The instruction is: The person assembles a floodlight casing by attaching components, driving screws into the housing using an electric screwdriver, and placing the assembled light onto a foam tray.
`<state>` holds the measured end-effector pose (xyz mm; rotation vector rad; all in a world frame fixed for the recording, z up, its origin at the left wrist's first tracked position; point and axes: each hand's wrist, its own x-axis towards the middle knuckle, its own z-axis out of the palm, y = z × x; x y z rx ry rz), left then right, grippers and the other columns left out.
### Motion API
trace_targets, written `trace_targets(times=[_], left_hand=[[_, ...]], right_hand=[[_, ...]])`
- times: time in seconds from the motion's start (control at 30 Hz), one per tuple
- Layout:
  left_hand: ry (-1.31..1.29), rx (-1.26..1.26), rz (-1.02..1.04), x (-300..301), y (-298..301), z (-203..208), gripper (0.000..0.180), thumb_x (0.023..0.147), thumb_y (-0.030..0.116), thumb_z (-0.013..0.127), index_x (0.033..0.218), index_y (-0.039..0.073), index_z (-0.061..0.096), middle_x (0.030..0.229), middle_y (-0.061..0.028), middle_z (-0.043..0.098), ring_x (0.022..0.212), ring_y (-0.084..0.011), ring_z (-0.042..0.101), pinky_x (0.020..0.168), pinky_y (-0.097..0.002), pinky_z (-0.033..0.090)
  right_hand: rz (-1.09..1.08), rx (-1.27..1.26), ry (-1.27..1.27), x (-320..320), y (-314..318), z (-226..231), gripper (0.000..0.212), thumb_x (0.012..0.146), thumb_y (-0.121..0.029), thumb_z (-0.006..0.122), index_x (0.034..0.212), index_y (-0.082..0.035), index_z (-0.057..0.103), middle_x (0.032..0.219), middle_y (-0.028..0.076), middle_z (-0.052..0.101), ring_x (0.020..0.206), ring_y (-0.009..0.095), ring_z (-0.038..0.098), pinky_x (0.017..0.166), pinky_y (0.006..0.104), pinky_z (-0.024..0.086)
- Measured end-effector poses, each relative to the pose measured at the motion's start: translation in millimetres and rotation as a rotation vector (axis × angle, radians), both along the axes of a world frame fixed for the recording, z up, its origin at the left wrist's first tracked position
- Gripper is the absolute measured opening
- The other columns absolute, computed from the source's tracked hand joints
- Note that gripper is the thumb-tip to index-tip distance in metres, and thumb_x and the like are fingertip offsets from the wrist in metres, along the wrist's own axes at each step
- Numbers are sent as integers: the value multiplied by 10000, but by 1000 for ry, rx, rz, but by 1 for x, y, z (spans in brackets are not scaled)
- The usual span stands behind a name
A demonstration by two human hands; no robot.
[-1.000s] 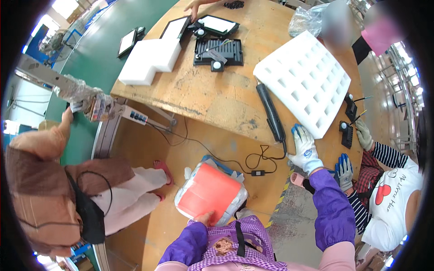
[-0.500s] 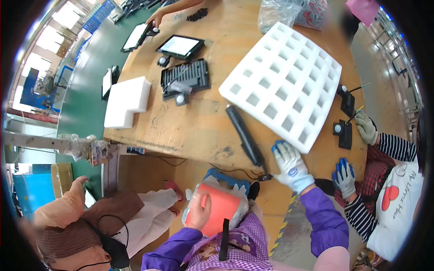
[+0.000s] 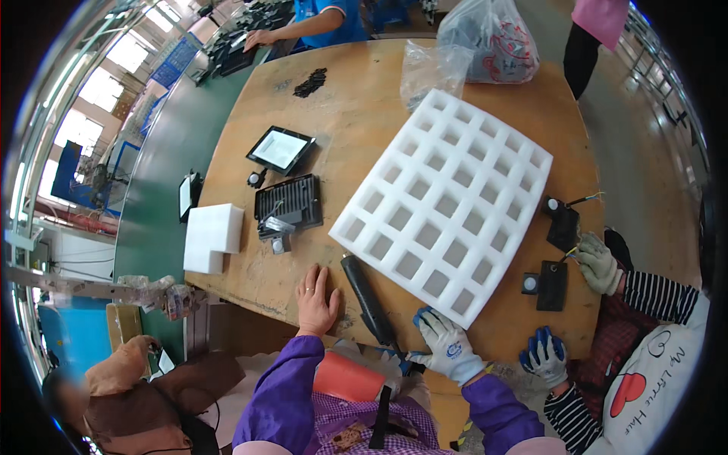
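Observation:
My bare left hand [image 3: 317,302] rests palm down at the table's near edge, fingers apart, holding nothing. My right hand [image 3: 449,349], in a white glove with blue fingertips, lies with outstretched fingers by the near corner of a white foam grid tray [image 3: 426,235]. Between my hands lies a black electric screwdriver [image 3: 367,299], its cord end close to my right thumb. Ahead of my left hand are a black finned floodlight [image 3: 288,203], back up with a sensor attached, and another floodlight [image 3: 279,149] with its pale panel up.
A white foam block [image 3: 213,238] stands at the left edge. Small black parts [image 3: 310,83] and plastic bags [image 3: 493,45] lie farther back. At right, a co-worker's gloved hand [image 3: 599,263] is beside two black sensor units [image 3: 552,286]. Another person sits at left.
My left hand has moved from my lap onto the table. My right hand stays by the tray. The view has shifted; the far worker's hand and the floodlight it touched have left the table's far-left edge.

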<state>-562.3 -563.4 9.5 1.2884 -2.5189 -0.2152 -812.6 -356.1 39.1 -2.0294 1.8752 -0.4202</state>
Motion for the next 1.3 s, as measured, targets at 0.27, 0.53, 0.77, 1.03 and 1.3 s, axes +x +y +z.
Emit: trace_targets(times=[0.27, 0.53, 0.77, 1.03, 1.3], left_hand=[[-47, 20, 13, 7, -6, 1, 568, 861, 314, 608, 1347, 52, 475, 1409, -188, 417, 1277, -389, 378, 1065, -498, 279], [-102, 61, 9, 10, -4, 1, 576, 877, 334, 577, 1362, 48, 453, 1421, -191, 396, 1293, -384, 359, 1079, -513, 240], [-21, 155, -15, 12, -11, 3, 612, 889, 336, 575, 1396, 45, 395, 1455, -203, 352, 1325, -395, 322, 1090, -515, 221], [369, 89, -251, 35, -20, 1, 552, 861, 154, 659, 1352, 30, 440, 1317, -152, 495, 1149, -310, 501, 966, -404, 403], [1082, 1636, 45, 42, 15, 31, 498, 925, 395, 642, 1229, 40, 470, 1004, -64, 588, 773, -158, 588, 694, -316, 502]], right_hand=[[-327, -67, -303, 50, -28, 12, 924, 669, -636, 715, 1263, 48, 533, 1260, 205, 543, 1214, 389, 461, 1061, 505, 312], [-536, 191, -300, 103, -67, 33, 1089, 629, -491, 818, 1427, 56, 319, 1332, 230, 438, 1186, 382, 422, 1029, 495, 332], [-607, 233, -101, 131, -74, 24, 1007, 666, -392, 813, 1451, -3, 317, 1307, 164, 455, 1158, 344, 449, 997, 479, 359], [-705, 57, -121, 140, -73, 18, 625, 630, -207, 801, 1154, 9, 536, 1078, 218, 549, 1018, 385, 543, 886, 443, 452], [-696, -21, -56, 206, -48, 50, 511, 671, -178, 762, 1084, 24, 540, 1019, 203, 560, 935, 378, 580, 798, 425, 480]])
